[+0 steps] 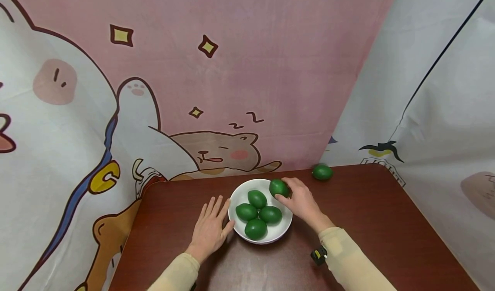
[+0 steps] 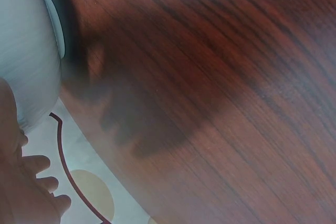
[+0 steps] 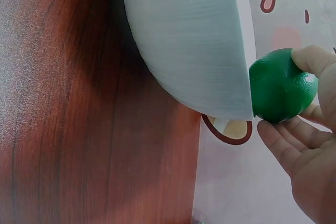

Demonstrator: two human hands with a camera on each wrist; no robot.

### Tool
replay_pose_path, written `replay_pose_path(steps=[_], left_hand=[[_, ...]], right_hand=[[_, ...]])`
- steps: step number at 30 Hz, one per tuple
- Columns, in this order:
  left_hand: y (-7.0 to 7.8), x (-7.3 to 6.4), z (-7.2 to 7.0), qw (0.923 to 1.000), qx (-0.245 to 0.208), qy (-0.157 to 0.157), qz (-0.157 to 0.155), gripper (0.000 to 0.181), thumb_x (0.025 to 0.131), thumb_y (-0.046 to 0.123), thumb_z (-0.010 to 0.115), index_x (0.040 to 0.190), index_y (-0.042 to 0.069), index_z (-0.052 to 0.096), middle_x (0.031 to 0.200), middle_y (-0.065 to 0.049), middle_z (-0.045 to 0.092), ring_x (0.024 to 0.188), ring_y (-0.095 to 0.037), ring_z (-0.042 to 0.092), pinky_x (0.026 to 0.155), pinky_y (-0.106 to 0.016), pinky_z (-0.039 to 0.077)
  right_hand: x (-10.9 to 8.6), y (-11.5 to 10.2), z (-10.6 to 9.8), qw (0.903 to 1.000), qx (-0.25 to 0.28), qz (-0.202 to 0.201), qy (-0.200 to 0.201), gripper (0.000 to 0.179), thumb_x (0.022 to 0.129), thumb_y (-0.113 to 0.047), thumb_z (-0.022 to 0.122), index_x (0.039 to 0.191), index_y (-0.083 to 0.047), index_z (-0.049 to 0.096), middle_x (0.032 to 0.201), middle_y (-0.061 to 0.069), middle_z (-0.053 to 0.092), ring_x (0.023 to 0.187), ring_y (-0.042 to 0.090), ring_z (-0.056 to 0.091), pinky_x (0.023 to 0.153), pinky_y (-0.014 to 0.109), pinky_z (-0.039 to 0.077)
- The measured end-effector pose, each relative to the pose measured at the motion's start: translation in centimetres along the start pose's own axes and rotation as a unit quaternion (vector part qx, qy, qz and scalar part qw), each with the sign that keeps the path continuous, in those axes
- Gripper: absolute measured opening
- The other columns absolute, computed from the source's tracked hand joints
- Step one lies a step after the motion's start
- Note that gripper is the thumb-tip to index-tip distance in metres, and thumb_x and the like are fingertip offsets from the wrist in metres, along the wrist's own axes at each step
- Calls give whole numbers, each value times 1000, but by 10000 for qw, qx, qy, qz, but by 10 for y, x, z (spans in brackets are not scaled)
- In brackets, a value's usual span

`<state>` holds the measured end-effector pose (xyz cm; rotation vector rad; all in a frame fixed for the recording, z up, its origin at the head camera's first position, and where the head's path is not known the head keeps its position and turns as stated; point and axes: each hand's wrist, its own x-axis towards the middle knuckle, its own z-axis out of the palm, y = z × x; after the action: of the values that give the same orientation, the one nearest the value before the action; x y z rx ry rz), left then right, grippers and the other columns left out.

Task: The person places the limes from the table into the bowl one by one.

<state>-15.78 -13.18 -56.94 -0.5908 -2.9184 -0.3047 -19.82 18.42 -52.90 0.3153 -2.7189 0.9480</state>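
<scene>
A white bowl (image 1: 242,188) stands on the table, with several green limes (image 1: 257,199) lying inside it. My right hand (image 1: 303,200) pinches another lime (image 1: 279,188) between thumb and fingers at the bowl's far right rim. In the right wrist view this lime (image 3: 281,85) shows just past the rim of the bowl (image 3: 189,40). My left hand (image 1: 210,229) is at the bowl's left side, fingers straight and spread, fingertips and thumb right at the rim. The left wrist view catches part of that hand (image 2: 31,187) beside the bowl (image 2: 31,40).
One more lime (image 1: 322,172) lies at the table's back edge, right of the bowl. The dark reddish-brown wooden table (image 1: 371,222) ends at a hanging cloth (image 1: 290,67) printed with cartoon animals. A small black device (image 1: 319,255) sits at the right wrist.
</scene>
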Motion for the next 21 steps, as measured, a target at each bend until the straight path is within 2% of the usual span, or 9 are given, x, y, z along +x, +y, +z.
replay_pose_path(steps=[10,21], left_hand=[[0,2,-2,9997,48,-227,-78,67,103,49,54,160,16,41,164,-18,37,155,-38,27,124,-56,25],[1,2,-3,9996,64,-250,-100,66,104,50,53,160,16,42,165,-17,36,155,-38,27,123,-56,26]], right_hand=[[0,-2,5,9993,-281,-45,-222,56,83,-29,87,127,-1,67,119,15,67,109,33,63,91,52,54],[-2,-7,11,9973,-554,-194,-451,56,84,-28,86,127,1,66,122,18,64,110,33,60,91,51,55]])
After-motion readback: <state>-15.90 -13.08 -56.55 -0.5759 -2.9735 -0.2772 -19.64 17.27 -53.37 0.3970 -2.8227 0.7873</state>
